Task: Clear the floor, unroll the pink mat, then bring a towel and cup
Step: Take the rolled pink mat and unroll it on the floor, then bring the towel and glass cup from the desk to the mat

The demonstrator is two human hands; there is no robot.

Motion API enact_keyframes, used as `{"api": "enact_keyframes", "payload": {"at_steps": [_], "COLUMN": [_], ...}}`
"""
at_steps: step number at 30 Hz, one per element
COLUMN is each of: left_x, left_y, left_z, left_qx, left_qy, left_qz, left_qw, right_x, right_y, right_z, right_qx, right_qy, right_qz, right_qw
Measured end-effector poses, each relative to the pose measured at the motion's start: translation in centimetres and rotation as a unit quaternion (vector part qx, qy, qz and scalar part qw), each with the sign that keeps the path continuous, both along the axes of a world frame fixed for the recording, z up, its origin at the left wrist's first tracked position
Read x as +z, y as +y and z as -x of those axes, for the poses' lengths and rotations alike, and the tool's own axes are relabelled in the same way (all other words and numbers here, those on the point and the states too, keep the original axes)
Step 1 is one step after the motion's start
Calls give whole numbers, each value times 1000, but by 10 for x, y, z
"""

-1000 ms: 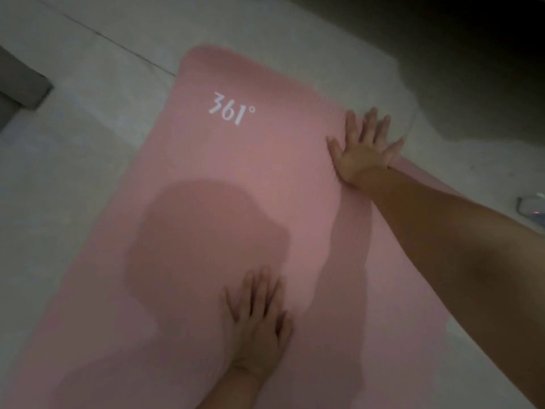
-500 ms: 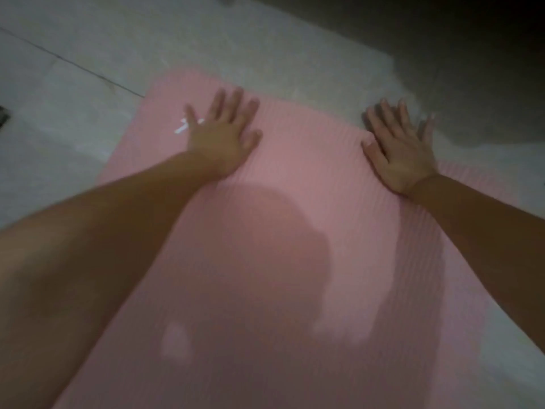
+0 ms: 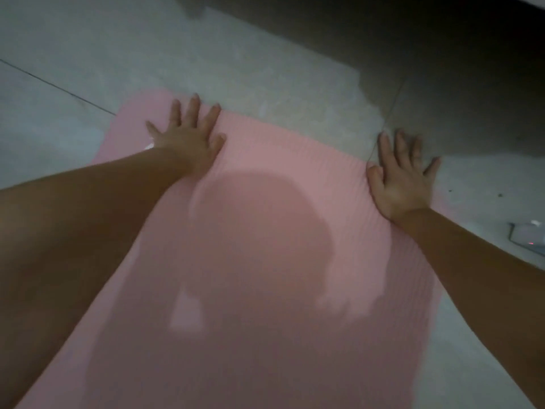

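Note:
The pink mat [image 3: 265, 290] lies unrolled flat on the grey tiled floor and fills the middle of the view. My left hand [image 3: 188, 137] presses palm-down near the mat's far left corner, fingers spread, covering most of the white logo. At the far right corner my right hand [image 3: 401, 178] lies flat with spread fingers, partly on the mat's edge and partly on the floor. Neither hand holds anything. A dark shadow falls across the mat's middle. No towel or cup is in view.
Grey floor tiles [image 3: 147, 54] surround the mat. A dark shadowed area [image 3: 442, 69] lies beyond the far right. A small white device [image 3: 528, 234] with a red light sits on the floor at the right edge.
My left hand moved from the mat's middle up to the far left corner, over the logo. Both hands then slid outward to the far edge as the view shifted forward.

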State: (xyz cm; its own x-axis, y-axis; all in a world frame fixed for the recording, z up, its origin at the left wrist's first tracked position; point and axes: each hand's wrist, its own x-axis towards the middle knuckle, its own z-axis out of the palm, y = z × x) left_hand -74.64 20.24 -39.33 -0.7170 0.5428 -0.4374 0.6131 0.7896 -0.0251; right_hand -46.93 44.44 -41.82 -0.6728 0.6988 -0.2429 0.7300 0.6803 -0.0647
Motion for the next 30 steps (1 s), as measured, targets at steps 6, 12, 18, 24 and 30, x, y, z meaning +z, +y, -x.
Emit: {"api": "enact_keyframes", "payload": {"at_steps": [6, 12, 18, 24, 30], "left_x": [61, 177, 297, 341, 307], "left_y": [-50, -161, -289, -436, -572], "left_z": [-122, -195, -292, -396, -499], "left_qx": [-44, 22, 141, 253, 327], "left_qy": [-50, -81, -66, 25, 50], "left_qz": [-4, -1, -62, -98, -69], "left_qw": [998, 997, 986, 962, 941], "right_x": [25, 144, 282, 342, 331], "right_y": [-12, -134, -296, -474, -647], "right_z": [13, 54, 15, -84, -169], "right_qx": [10, 99, 252, 328, 435], "right_qy": [-139, -165, -111, -143, -136], "right_qz": [-29, -35, -46, -31, -22], "right_qw": [990, 981, 960, 933, 890]}}
